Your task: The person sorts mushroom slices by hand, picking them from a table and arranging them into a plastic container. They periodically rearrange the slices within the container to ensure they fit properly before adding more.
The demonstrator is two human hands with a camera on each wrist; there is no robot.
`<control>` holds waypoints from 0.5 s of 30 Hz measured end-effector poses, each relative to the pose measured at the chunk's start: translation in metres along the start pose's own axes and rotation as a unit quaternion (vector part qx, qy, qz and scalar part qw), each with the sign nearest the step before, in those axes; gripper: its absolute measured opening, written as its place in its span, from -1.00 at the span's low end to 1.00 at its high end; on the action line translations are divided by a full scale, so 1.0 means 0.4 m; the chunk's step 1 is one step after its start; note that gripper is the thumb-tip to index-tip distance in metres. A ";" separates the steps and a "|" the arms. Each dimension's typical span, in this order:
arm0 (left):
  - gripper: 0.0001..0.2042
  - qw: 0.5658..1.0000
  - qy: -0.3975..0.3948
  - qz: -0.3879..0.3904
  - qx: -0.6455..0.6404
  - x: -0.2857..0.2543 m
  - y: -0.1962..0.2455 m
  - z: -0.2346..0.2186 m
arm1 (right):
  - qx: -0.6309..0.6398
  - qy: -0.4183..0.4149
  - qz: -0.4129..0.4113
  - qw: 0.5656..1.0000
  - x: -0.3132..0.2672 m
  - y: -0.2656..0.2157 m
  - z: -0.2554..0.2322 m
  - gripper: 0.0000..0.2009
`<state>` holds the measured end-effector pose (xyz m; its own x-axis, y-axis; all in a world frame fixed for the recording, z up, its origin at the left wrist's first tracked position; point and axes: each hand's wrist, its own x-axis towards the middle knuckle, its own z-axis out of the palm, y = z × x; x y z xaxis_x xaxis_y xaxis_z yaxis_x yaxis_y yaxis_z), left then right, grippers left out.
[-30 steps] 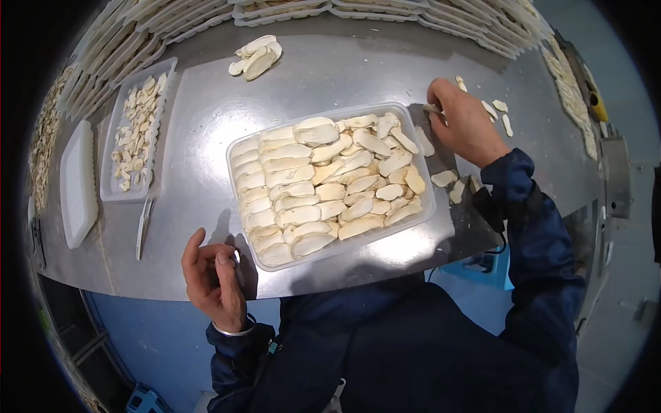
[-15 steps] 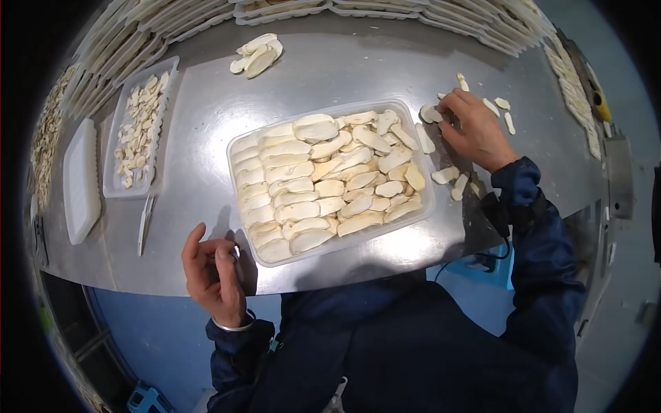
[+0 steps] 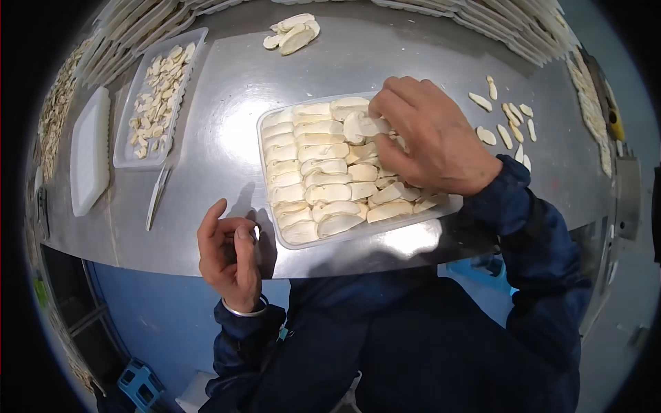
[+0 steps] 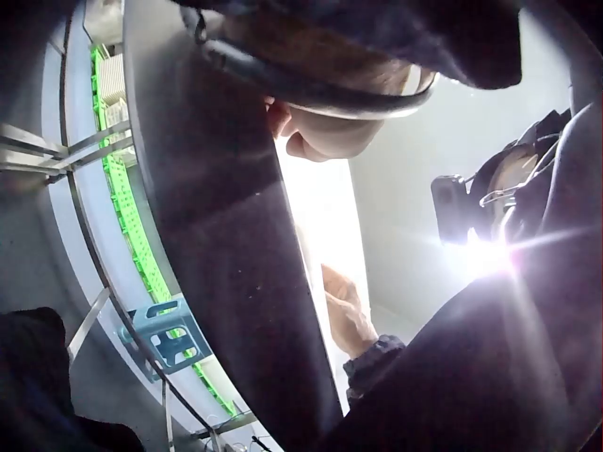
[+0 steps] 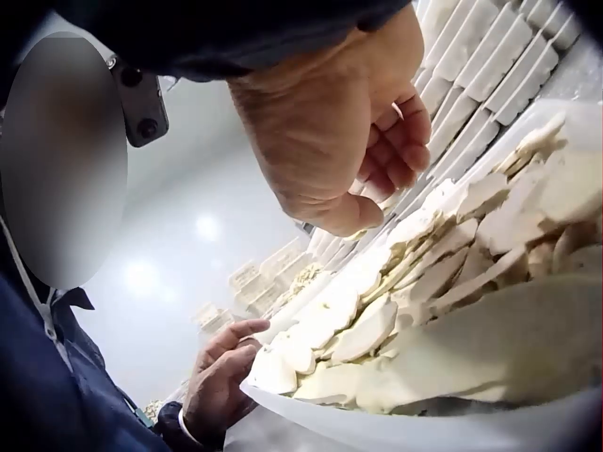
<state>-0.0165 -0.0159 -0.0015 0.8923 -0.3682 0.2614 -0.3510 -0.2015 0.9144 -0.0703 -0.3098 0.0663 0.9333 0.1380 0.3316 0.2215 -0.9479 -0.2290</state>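
Note:
A clear plastic tray point(image 3: 379, 228) sits on the steel table, filled with overlapping rows of pale mushroom slices point(image 3: 327, 148). My right hand point(image 3: 441, 141) is over the tray's right part, thumb and fingers pinching a pale mushroom slice point(image 3: 358, 126) close above the upper rows. That slice is blurred, and the hand covers much of the tray's right side. In the right wrist view, the same hand point(image 5: 330, 141) hangs above the slices. Left of the tray, at the table's front edge, my left hand point(image 3: 231, 261) rests with loosely bent fingers, holding nothing visible.
Loose mushroom slices point(image 3: 509, 124) are scattered right of the tray; a small pile point(image 3: 295, 34) lies behind it. At left are a tray of small pieces point(image 3: 125, 148), a white lid-like tray point(image 3: 89, 151) and a slim knife-like tool point(image 3: 157, 199). Stacked trays point(image 3: 482, 27) line the back.
My right hand has gone from the loose slices at the right to above the tray, bringing a mushroom slice with it. The head view has shifted; my left hand keeps its pose.

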 end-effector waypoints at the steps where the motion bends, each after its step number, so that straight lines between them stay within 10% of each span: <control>1: -0.63 1.000 0.001 0.001 -0.002 0.000 0.000 0.000 | -0.004 -0.003 -0.002 1.000 0.004 -0.002 0.011 -0.83; 15: -0.63 1.000 0.004 0.008 0.010 0.003 -0.008 -0.004 | -0.022 -0.016 -0.003 1.000 0.014 0.007 0.036 -0.81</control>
<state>-0.0137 -0.0141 -0.0037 0.8884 -0.3646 0.2791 -0.3713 -0.2128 0.9038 -0.0602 -0.3076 0.0541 0.9409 0.1518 0.3028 0.2149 -0.9585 -0.1871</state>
